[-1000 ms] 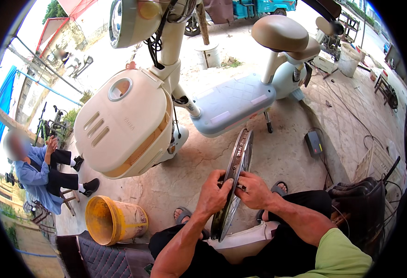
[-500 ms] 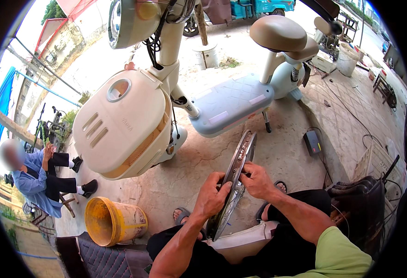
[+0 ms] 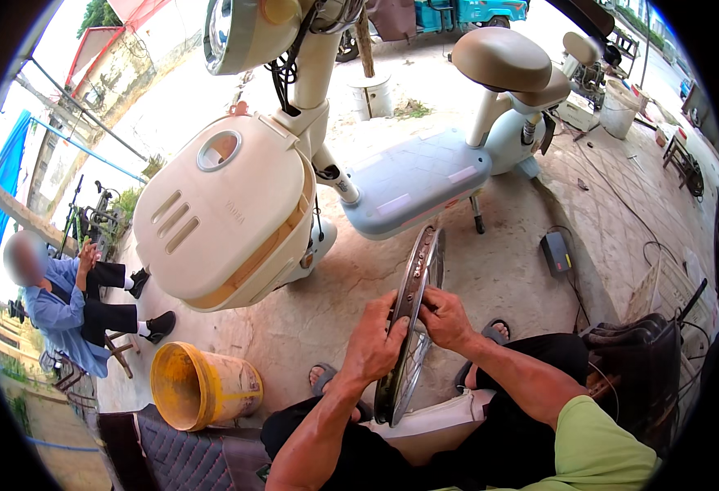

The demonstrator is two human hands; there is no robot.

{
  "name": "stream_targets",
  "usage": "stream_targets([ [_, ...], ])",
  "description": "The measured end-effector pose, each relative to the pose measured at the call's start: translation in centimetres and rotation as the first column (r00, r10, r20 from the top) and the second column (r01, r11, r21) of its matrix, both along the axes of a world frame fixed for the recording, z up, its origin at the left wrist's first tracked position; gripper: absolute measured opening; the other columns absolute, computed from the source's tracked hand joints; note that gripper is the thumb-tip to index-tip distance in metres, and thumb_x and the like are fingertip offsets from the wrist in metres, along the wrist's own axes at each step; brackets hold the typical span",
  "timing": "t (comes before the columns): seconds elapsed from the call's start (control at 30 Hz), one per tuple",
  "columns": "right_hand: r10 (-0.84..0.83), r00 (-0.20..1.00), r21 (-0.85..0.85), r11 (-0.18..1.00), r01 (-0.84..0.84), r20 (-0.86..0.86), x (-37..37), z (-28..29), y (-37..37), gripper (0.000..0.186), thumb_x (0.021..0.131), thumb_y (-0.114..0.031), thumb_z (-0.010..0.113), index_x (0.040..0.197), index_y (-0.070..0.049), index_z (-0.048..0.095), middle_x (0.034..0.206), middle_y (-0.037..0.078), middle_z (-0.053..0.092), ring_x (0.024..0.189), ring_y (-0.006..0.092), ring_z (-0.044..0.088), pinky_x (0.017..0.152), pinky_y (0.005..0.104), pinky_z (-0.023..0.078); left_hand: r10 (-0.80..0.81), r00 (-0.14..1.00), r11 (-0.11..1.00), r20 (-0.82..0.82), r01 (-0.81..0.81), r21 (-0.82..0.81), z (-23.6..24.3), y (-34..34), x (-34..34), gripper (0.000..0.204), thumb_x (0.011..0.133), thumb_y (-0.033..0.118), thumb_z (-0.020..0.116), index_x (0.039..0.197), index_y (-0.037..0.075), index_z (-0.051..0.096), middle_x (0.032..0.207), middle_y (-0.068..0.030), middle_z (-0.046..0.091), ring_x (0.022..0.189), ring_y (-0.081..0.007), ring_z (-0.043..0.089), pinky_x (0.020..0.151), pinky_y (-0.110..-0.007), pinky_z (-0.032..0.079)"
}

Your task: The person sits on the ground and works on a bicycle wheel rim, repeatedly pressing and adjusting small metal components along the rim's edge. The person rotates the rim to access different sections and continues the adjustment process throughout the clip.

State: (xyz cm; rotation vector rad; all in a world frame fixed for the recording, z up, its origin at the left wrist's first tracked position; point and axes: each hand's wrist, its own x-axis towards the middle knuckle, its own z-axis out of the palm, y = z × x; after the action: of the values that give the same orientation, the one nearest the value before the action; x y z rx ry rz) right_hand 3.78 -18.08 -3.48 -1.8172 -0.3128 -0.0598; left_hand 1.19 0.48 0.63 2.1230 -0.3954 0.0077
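Note:
A metal spoked wheel rim [image 3: 417,262] stands upright and slightly tilted between my knees, its lower end near a pale padded surface [image 3: 449,413]. My left hand [image 3: 376,344] grips the near left side of the rim, thumb along its face. My right hand [image 3: 448,319] is closed on its right side, a little higher, with the fingertips partly hidden behind the rim.
Ahead stands a cream-and-blue electric scooter [image 3: 216,213]. A seated person [image 3: 65,311] is at left, near a yellow bucket [image 3: 204,385]. A black charger [image 3: 556,252] with cables lies at right. A quilted pad [image 3: 163,454] and dark seat [image 3: 629,360] are beside me.
My right hand is slightly higher on the rim than a second ago. The rim leaned a little right half a second ago and has swung back left. Both hands still hold it.

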Motion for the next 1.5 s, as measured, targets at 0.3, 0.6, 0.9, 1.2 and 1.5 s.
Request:
stream_targets([
  [0.3,-0.073,0.988,-0.056,0.995,0.082,0.138,0.4,-0.4,0.0,0.024,0.087,-0.002,0.066,0.110,-0.003,0.073,0.099,0.018,0.071,0.087,0.0370,0.070,0.076,0.0392,0.055,0.034,0.989,0.996,-0.146,-0.044,-0.072,0.0,-0.8,0.2,0.050,0.099,0.016,0.060,0.145,0.001,0.048,0.132,-0.0213,0.057,0.119,-0.0341,0.060,0.093,-0.041,0.053],
  [0.6,0.000,0.991,-0.073,0.997,0.010,0.133,-0.2,0.6,-0.1,0.019,0.086,-0.005,0.066,0.103,-0.002,0.071,0.098,0.018,0.070,0.092,0.0383,0.069,0.079,0.0428,0.055,0.138,0.977,0.973,-0.165,-0.165,-0.164,0.3,-2.0,0.3,0.045,0.097,0.018,0.063,0.137,0.000,0.053,0.121,-0.0226,0.060,0.111,-0.0362,0.061,0.097,-0.043,0.050],
  [0.9,-0.004,0.989,-0.122,0.992,0.022,0.144,-0.8,0.6,-0.3,0.018,0.085,-0.008,0.072,0.102,-0.003,0.070,0.101,0.017,0.071,0.081,0.0360,0.069,0.071,0.0416,0.055,0.166,0.963,0.965,-0.211,-0.203,-0.165,-0.8,-1.1,1.2,0.029,0.096,0.019,0.064,0.118,-0.001,0.064,0.113,-0.0202,0.064,0.104,-0.0336,0.063,0.096,-0.042,0.049],
  [1.2,-0.145,0.985,-0.084,0.985,0.153,0.091,-0.3,1.9,-0.1,0.014,0.088,-0.010,0.072,0.098,0.000,0.069,0.093,0.016,0.067,0.085,0.0340,0.068,0.074,0.0400,0.053,0.184,0.963,0.968,-0.197,-0.213,-0.136,-0.3,-1.3,1.1,0.029,0.096,0.018,0.063,0.120,0.000,0.064,0.113,-0.0206,0.063,0.105,-0.0350,0.062,0.095,-0.042,0.048],
  [1.5,-0.051,0.999,-0.068,0.996,0.052,0.014,0.5,0.2,-0.3,0.015,0.094,-0.014,0.063,0.103,-0.005,0.072,0.088,0.017,0.068,0.085,0.0376,0.067,0.074,0.0430,0.053,0.167,0.972,0.975,-0.164,-0.187,-0.118,0.0,-1.8,1.2,0.030,0.096,0.018,0.063,0.119,-0.001,0.064,0.113,-0.0215,0.063,0.105,-0.0357,0.062,0.096,-0.042,0.048],
])
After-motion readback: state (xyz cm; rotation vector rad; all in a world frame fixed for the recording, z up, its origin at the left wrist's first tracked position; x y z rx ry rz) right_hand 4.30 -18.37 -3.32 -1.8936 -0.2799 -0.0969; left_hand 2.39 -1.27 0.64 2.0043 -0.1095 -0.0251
